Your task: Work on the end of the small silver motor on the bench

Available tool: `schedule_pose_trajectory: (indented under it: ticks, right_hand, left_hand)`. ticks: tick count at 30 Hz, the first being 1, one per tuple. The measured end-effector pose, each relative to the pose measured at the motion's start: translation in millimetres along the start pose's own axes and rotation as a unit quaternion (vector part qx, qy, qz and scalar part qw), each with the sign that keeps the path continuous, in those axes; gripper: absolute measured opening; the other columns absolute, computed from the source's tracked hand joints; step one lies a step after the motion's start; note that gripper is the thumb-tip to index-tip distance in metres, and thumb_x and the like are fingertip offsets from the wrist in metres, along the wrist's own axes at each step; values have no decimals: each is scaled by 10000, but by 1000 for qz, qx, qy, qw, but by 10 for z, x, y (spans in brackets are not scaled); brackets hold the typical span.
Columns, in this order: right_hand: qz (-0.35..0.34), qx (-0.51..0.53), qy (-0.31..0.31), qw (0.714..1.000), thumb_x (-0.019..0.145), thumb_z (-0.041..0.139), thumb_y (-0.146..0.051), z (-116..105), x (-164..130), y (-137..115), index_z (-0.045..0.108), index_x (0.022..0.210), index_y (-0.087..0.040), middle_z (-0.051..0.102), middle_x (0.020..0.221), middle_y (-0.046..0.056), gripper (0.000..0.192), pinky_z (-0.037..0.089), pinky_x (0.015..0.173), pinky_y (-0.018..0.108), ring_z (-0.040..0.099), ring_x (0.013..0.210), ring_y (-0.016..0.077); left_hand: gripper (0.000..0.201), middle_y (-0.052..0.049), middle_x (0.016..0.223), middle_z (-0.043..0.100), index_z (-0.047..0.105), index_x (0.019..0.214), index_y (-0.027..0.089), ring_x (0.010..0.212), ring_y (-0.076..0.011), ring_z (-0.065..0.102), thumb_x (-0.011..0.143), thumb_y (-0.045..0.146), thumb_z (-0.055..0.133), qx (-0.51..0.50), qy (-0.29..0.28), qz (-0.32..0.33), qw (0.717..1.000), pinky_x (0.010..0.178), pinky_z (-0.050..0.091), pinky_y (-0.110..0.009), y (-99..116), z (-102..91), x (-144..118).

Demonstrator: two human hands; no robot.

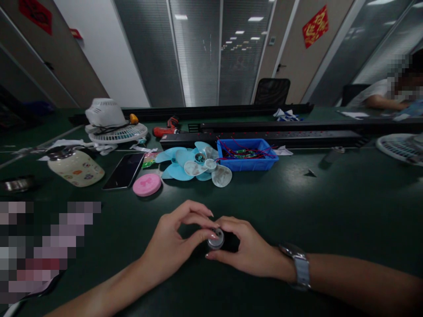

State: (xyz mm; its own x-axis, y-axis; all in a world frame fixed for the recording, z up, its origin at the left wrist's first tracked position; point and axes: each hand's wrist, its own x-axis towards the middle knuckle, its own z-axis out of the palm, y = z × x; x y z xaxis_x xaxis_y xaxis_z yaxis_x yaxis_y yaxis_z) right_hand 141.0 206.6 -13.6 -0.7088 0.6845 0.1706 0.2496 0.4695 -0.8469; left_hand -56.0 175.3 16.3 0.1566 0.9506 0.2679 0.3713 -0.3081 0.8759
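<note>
A small silver cylinder [216, 241] with a round top stands between my hands on the green table; I cannot make out its exact kind. My left hand [180, 233] comes over it from the left, thumb resting on its top and fingertips bent close to its far rim. Around its right side curves my right hand [246, 246], with the thumb on the near side and the forefinger on the far side. A grey-strapped watch [301, 269] is on my right wrist.
Beyond my hands lie light-blue fan blades [178, 163], a blue bin [247, 164] of wired circuit boards, a pink round case [147, 185] and a phone [124, 171]. A cream jug [76, 167] and white fan [110, 121] stand left. At far right sits a person [380, 93].
</note>
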Motion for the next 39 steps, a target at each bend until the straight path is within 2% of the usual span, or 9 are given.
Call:
schedule_pose_trajectory:
  ticks: [7, 13, 17, 19, 22, 25, 29, 33, 39]
  right_hand:
    - [-17, -3, 3, 1000, 783, 754, -343, 18, 5, 30, 641, 963, -183, 664, 929, 7, 266, 454, 764, 275, 608, 848, 149]
    - [-40, -7, 17, 999, 779, 757, -361, 19, 5, 46, 650, 1004, -184, 681, 965, 16, 305, 463, 799, 274, 625, 903, 157]
    - [-52, 4, 19, 998, 775, 764, -329, 18, 9, 35, 647, 1083, -192, 689, 1043, 22, 357, 463, 863, 275, 630, 982, 159]
    - [-54, 6, 15, 998, 780, 760, -315, 16, 11, 29, 647, 1091, -193, 690, 1050, 21, 353, 462, 875, 276, 629, 996, 158]
    - [-49, 3, 13, 999, 780, 758, -334, 12, 9, 23, 654, 1086, -191, 688, 1040, 26, 353, 465, 868, 284, 629, 982, 163]
    - [-36, -1, 12, 999, 773, 760, -358, 10, 2, 20, 649, 1107, -201, 685, 1043, 31, 385, 468, 860, 301, 627, 966, 173]
    - [-25, -8, 14, 1000, 767, 763, -366, 5, -4, 12, 650, 1102, -217, 687, 1037, 30, 383, 467, 830, 310, 629, 933, 179]
    - [-24, -5, 9, 1000, 776, 755, -369, 0, -2, 6, 648, 1088, -209, 685, 1001, 25, 366, 464, 825, 309, 626, 920, 175]
    - [-37, 1, 7, 999, 787, 750, -341, 9, 3, 22, 645, 1084, -188, 679, 1028, 28, 351, 457, 863, 296, 619, 970, 166]
  left_hand:
    - [89, -5, 902, 722, 696, 886, 197, 841, -150, 712, 801, 192, 721, 3, -41, -14, 999, 817, 541, -247, 51, 37, -30]
    - [323, -16, 1132, 697, 635, 1121, 244, 1021, -180, 683, 812, 231, 730, -13, -128, -46, 991, 975, 483, -307, 49, -70, 24]
    - [390, -18, 1236, 653, 588, 1217, 275, 1125, -188, 635, 844, 247, 699, -46, -167, -69, 982, 1031, 444, -327, 53, -95, 39]
    - [363, -18, 1248, 644, 594, 1209, 272, 1149, -185, 618, 859, 236, 679, -59, -177, -74, 980, 1034, 440, -324, 70, -90, 41]
    - [215, -23, 1234, 638, 681, 1062, 238, 1127, -190, 621, 848, 216, 682, -54, -172, -70, 981, 1017, 447, -322, 91, -80, 47]
    - [79, -32, 1123, 658, 722, 868, 196, 1039, -193, 645, 791, 203, 733, -33, -132, -61, 989, 977, 470, -324, 95, -74, 53]
    - [99, -35, 1023, 667, 678, 710, 170, 979, -195, 651, 740, 195, 769, -18, -86, -47, 995, 927, 499, -325, 95, -72, 56]
    - [47, -39, 1076, 661, 720, 785, 198, 1052, -209, 637, 757, 201, 757, -9, -97, -36, 995, 964, 485, -336, 107, -73, 50]
    - [178, -19, 1185, 660, 707, 1008, 249, 1094, -180, 641, 840, 194, 683, -32, -147, -46, 988, 1002, 467, -319, 103, -82, 35]
